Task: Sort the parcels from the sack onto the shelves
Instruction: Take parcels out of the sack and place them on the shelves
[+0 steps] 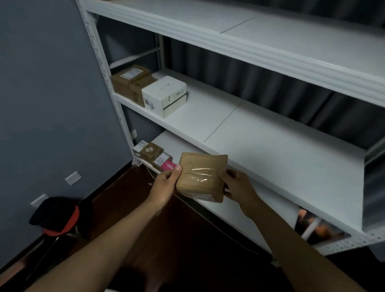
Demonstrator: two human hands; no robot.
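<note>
Both my hands hold a brown taped parcel (201, 175) in front of the lower shelf (230, 213) of a white shelving unit. My left hand (166, 180) pinches its left edge with the thumb on top. My right hand (236, 183) grips its right edge. The parcel hangs over the lower shelf's front edge, tilted a little. On the middle shelf (265, 146) stand a white box (164, 94) and brown boxes (131, 81). Small parcels (153, 152) and a pink packet (167, 165) lie at the lower shelf's left end. The sack is not in view.
The top shelf (270, 36) runs across above. A grey wall (39, 98) stands at the left. A black and red stool (57, 217) sits on the dark floor (180, 231) by the wall. A dark printed packet (316, 228) lies at the lower shelf's right end.
</note>
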